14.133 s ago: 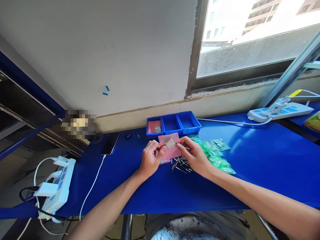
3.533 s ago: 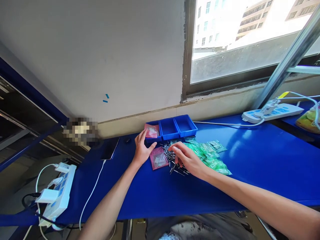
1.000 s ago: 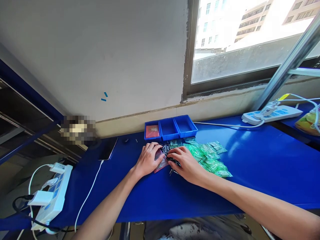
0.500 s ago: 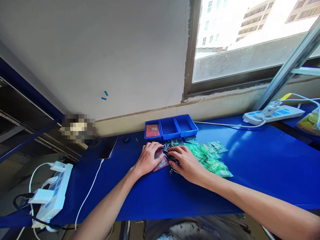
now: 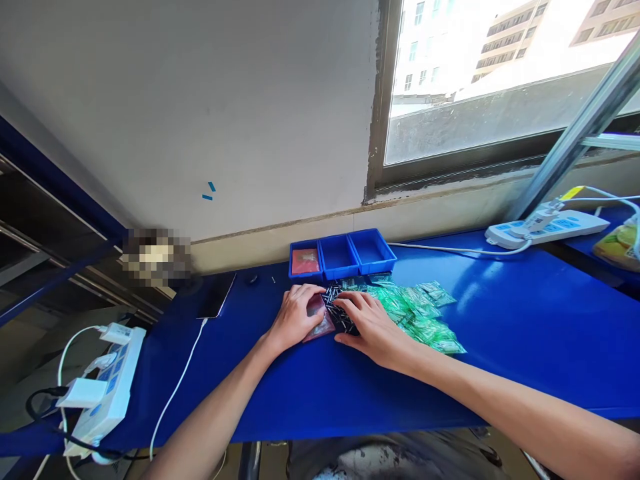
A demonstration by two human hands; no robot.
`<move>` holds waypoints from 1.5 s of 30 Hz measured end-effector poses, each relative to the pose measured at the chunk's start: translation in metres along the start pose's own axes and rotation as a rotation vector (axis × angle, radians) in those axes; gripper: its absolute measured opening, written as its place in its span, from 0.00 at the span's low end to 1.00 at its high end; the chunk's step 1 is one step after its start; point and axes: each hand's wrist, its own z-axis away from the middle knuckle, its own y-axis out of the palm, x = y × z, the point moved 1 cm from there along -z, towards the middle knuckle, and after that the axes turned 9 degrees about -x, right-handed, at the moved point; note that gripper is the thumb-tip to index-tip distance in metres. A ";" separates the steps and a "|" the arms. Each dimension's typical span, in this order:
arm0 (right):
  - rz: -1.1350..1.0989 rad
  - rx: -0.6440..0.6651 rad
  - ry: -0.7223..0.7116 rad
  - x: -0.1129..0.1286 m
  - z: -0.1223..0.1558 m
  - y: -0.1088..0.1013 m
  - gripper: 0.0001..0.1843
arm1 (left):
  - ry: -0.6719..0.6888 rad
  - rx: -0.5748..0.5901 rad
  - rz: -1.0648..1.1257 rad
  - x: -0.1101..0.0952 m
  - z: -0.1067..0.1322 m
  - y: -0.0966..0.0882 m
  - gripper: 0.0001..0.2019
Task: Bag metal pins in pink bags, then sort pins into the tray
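My left hand [image 5: 296,312] curves over a small red plastic bag [image 5: 321,327] on the blue table, its thumb lying on the bag and its fingers at the far edge. Part of the bag is hidden under the hand. Right beside it lies a pile of small dark screw-like pieces [image 5: 344,321]. Over this pile is my right hand [image 5: 367,327], thumb and fingers apart, fingertips at the pieces; nothing shows held in it. Several green plastic bags [image 5: 425,320] lie heaped to the right of that hand.
Behind the hands stand three joined blue bins [image 5: 340,257], the left one holding a red bag [image 5: 305,261]. A phone [image 5: 218,297] with a white cable lies at left. Power strips [image 5: 113,387] stand at the left edge and far right, cables trailing across the table.
The red bag has shifted slightly left and toward me with my left hand. My right thumb has moved away from the fingers, and more of the dark pile shows between the hands.
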 end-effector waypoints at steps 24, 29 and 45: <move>0.062 -0.009 -0.048 0.000 0.000 -0.003 0.34 | 0.006 -0.027 -0.044 0.000 0.002 0.001 0.18; 0.072 -0.018 -0.034 -0.004 0.001 0.001 0.25 | 0.017 -0.027 -0.075 -0.001 0.002 0.001 0.16; 0.135 -0.031 0.000 -0.003 -0.001 -0.001 0.21 | 0.060 -0.015 -0.077 -0.011 0.004 -0.003 0.14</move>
